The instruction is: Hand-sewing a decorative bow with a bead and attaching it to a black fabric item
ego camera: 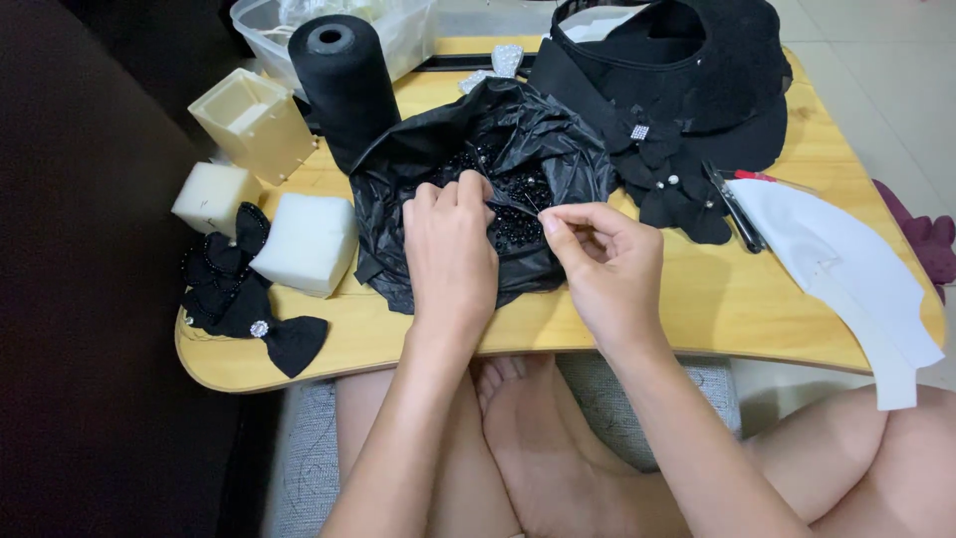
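A crumpled black plastic bag (538,139) lies open on the wooden lap table (737,299), with small black beads (518,224) inside it. My left hand (453,249) rests over the bag's near edge, fingers curled at the beads; whether it holds anything is hidden. My right hand (607,259) sits just right of it, thumb and forefinger pinched on a thin needle (523,206) whose tip points into the beads.
A black thread cone (344,85), a cream box (254,120), two foam blocks (304,244) and black bows (249,309) lie at left. A black hat (697,80) with flower trim sits far right, beside tweezers (737,209) and a white visor piece (846,269). A clear tub (398,30) stands behind.
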